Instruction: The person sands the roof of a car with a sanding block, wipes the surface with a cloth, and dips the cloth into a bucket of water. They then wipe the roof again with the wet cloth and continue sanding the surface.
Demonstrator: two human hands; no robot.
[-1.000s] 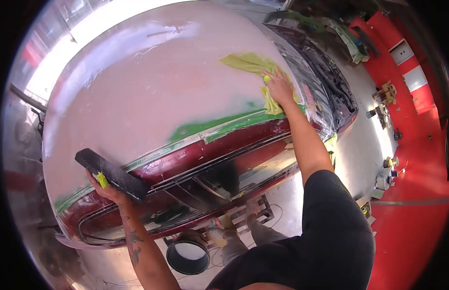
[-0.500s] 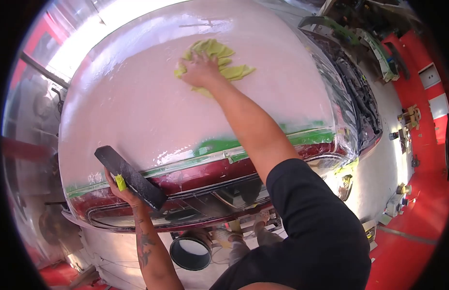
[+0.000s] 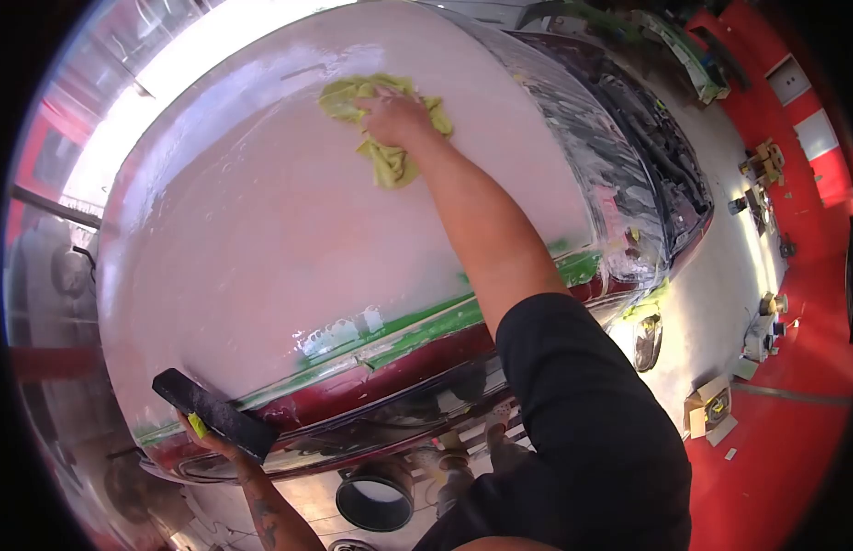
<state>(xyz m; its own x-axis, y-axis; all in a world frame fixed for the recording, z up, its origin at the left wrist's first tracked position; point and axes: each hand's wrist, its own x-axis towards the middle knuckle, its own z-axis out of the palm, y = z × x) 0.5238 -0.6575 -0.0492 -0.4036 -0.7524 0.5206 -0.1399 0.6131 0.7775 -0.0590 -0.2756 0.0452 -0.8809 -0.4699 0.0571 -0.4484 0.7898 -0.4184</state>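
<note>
My right hand [image 3: 396, 119] presses a crumpled yellow-green cloth [image 3: 390, 170] on the wet, pale pinkish roof [image 3: 261, 220] of a car. Part of the cloth spreads out beyond my fingers. Low on the left, my left hand [image 3: 209, 443] grips a long black sanding block [image 3: 215, 418] from below, at the roof's near edge. A small bright yellow piece [image 3: 198, 425] shows by the fingers of that hand; I cannot make out what it is. Green masking tape [image 3: 417, 338] or paint runs along the roof's edge, above dark red bodywork [image 3: 353, 395].
Below the car's side stands a dark round bucket [image 3: 375, 500] with whitish contents, near my feet. Clear plastic sheeting [image 3: 619, 211] covers the windscreen area at right. A cardboard box [image 3: 708, 409] and several small items lie on the floor to the right.
The cloth has slid and bunched differently under my right hand, with a fold now hanging toward me. My left hand and the block appear lower and further left, as the view has shifted.
</note>
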